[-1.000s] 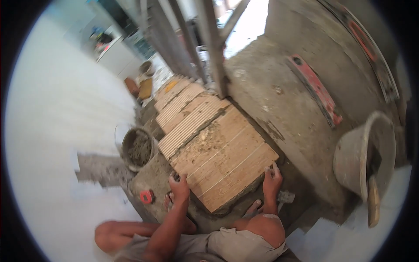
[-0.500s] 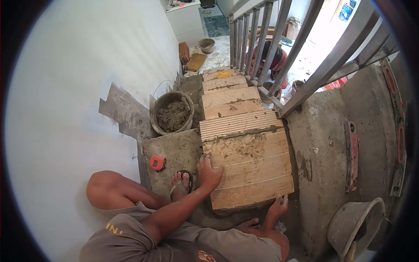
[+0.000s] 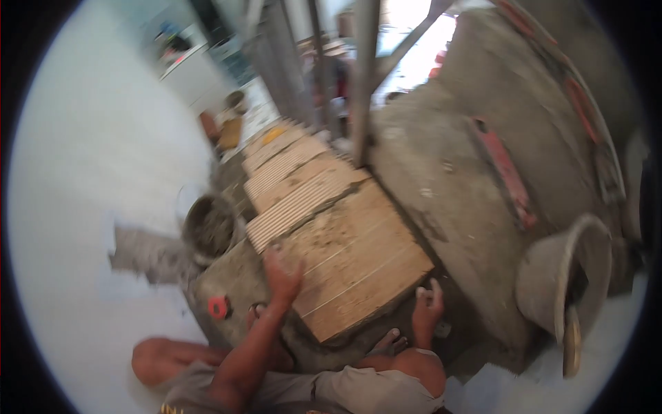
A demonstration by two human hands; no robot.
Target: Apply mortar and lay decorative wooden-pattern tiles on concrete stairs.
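Observation:
A wood-patterned stair tread tile with pale lines across it lies in front of me, mortar smears on its far part. My left hand rests at its left edge, fingers stretched out and thumb apart. Beside the near right corner is my right hand, its fingers apart and slightly bent; whether they touch the tile I cannot tell. A ribbed strip runs along the tread's far side, with a dark mortar line between. On the bare step to the left sits a red tape measure.
A bucket of mortar stands by the left wall. At right are a red spirit level, a longer level and a grey bucket with a wooden-handled tool. Beyond the metal railing, a person is partly visible, blurred.
The view has swung right and blurred, so the stairs appear tilted and shifted left. My right hand's fingers have come slightly off the tile's corner. My left hand stays at the left edge.

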